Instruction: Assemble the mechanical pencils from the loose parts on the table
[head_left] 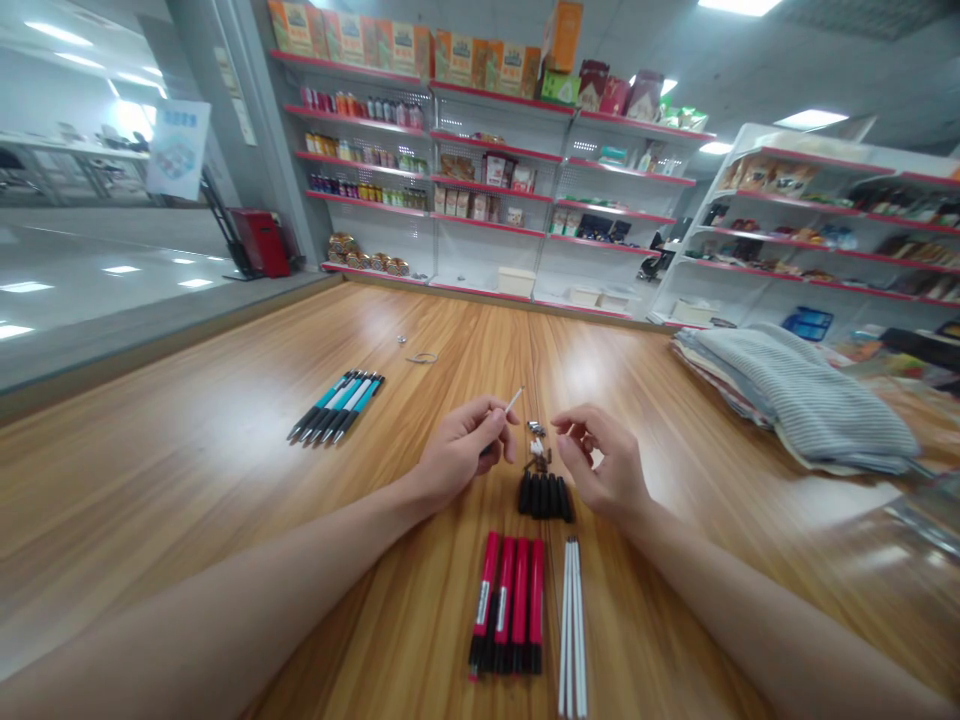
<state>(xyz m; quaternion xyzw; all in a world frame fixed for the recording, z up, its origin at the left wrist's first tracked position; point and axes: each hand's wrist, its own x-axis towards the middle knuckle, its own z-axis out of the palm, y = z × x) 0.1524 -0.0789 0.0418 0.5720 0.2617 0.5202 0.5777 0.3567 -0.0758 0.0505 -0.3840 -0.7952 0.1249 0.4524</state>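
Slender white sticks [573,630] with dark tips lie at six o'clock from the person's hands on the wood-grain worktop [697,470], glossy red-and-black tubes [520,600] at their nine o'clock. Short black cylinders [544,496] lie at the tubes' one o'clock, with small metal, white and brown bits [536,446] at their twelve. The left hand [461,452] has fingers clamped on a thin pale rod [514,402] pointing to one o'clock. At the bits' three o'clock, the right hand [606,462] has bent fingers, thumb and forefinger tips slightly apart.
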